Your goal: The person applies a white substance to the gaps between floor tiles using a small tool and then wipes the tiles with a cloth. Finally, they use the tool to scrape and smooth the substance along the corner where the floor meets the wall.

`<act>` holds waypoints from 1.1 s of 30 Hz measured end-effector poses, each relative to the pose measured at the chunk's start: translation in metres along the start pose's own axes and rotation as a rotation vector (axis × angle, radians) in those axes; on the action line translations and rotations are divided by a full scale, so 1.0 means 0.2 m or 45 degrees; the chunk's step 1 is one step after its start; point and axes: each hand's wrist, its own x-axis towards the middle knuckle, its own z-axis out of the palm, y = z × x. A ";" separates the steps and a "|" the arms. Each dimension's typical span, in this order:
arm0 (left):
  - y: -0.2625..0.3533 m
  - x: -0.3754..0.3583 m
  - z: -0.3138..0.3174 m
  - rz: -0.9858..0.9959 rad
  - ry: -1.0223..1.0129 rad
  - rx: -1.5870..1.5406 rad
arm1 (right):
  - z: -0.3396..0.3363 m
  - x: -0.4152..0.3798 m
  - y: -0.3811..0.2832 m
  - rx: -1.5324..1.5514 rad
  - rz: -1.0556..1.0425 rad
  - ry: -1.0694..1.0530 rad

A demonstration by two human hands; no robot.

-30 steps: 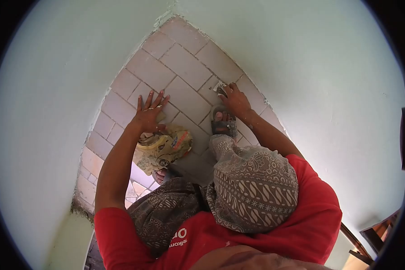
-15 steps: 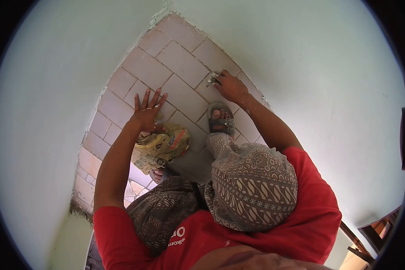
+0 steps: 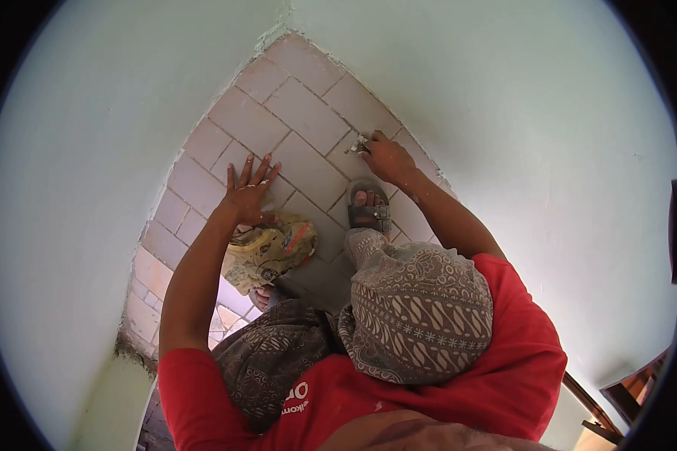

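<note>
My left hand (image 3: pixel 248 197) lies flat with fingers spread on the pinkish floor tiles (image 3: pixel 308 107). Just below its palm is a crumpled yellow printed cloth (image 3: pixel 271 254), lying over or beside my foot. My right hand (image 3: pixel 390 161) is down at the floor farther to the right, its fingers curled in a grip. Something small and dark shows at the fingertips; its kind is too hidden to tell. Whitish crumbs (image 3: pixel 357 143) lie against those fingers, near a tile joint.
Pale green walls (image 3: pixel 526 135) meet at a corner ahead, with rough plaster along their bottom edges. My sandalled foot (image 3: pixel 368 207) stands between the hands. Patterned trousers (image 3: pixel 421 316) cover my bent knees. A brown wooden piece (image 3: pixel 636 387) is at the lower right.
The view has tilted slightly, so the floor and hands sit a little lower in the picture. Both hands stay at nearly the same spots on the tiles.
</note>
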 end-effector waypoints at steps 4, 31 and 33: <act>0.04 0.00 -0.02 -0.040 0.007 0.017 | 0.02 0.12 0.08 0.101 -0.158 0.084; 0.04 0.00 -0.05 -0.100 -0.016 0.011 | 0.12 0.13 0.08 0.545 0.299 0.387; 0.05 -0.01 -0.05 -0.114 -0.035 0.066 | 0.14 0.11 0.08 0.536 0.301 0.414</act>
